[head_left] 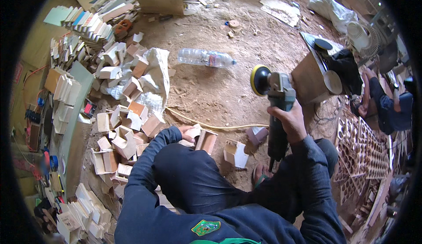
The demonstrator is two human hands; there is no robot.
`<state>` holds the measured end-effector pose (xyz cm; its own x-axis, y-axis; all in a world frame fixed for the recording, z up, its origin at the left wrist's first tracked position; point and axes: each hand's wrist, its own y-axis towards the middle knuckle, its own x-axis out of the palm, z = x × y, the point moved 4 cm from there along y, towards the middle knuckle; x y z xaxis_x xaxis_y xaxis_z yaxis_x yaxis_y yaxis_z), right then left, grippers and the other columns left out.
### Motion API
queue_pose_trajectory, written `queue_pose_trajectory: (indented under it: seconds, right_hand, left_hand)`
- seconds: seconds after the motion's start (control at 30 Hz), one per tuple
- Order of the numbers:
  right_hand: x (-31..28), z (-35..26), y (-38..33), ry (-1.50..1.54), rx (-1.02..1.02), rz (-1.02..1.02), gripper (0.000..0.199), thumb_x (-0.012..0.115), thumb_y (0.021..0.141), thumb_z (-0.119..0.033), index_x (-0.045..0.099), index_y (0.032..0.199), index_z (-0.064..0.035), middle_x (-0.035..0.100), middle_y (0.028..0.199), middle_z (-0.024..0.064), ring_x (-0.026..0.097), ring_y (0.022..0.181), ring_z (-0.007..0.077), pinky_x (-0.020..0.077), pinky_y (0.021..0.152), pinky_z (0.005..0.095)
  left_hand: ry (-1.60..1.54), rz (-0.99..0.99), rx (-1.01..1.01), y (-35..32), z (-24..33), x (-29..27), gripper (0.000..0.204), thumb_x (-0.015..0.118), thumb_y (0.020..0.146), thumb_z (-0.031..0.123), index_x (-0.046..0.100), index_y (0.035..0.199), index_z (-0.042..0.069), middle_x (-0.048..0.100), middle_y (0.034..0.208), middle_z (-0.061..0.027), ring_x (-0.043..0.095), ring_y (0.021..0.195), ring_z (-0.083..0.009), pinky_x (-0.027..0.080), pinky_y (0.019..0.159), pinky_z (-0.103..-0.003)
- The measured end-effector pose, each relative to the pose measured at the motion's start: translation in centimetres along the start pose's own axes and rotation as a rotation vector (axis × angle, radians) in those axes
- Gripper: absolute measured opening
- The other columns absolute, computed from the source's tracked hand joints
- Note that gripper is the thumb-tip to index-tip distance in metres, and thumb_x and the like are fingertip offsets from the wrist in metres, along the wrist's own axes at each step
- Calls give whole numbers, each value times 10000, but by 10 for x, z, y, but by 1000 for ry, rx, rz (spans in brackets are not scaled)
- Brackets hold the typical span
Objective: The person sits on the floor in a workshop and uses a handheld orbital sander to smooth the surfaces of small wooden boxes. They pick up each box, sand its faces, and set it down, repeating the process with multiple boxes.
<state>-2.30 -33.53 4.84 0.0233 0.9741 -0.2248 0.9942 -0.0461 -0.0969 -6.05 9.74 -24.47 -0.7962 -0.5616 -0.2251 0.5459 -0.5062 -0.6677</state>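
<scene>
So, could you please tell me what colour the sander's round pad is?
The pad is black with a yellow rim, seen in the head view.

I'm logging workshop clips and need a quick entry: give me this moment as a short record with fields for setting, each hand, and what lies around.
Setting: sawdust-covered floor, person seated low
Left hand: grips a small open wooden box near the knee
Right hand: holds a power sander raised, its round pad facing left
Nearby: pile of small wooden boxes at left, clear plastic bottle lying on its side, white sack, lattice wood panels at right
</scene>
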Motion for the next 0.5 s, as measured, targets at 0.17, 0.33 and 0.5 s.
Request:
queue_pose_trajectory:
  seconds: [0.17, 0.33, 0.5]
  right_hand:
    - [5, -1, 2, 9, 18, -95, 396, 840, 758, -145, 688, 1108, -41, 659, 941, -6, 594, 826, 113, 496, 764, 302]
    - [-7, -2, 2, 21, 23, -41, 394, 866, 724, -153, 692, 1053, -23, 695, 903, 29, 634, 783, 132, 527, 739, 308]
    - [-38, 3, -8, 18, 77, 95, 407, 882, 730, -184, 694, 1054, -24, 703, 919, 39, 646, 801, 141, 534, 749, 311]
  left_hand:
    - [-38, 47, -98, -1, 2, 17, 1204, 978, 687, 372, 313, 1677, 210, 581, 1507, -178, 577, 1345, -339, 466, 1131, -427]
    - [240, 182, -74, -24, 42, 8, 901, 897, 814, 391, 475, 1600, 267, 653, 1385, -177, 630, 1248, -311, 515, 1064, -435]
    - [-197, 195, 47, -51, 58, 35, 777, 824, 852, 133, 522, 1557, 258, 679, 1277, -121, 710, 1000, -204, 600, 754, -319]
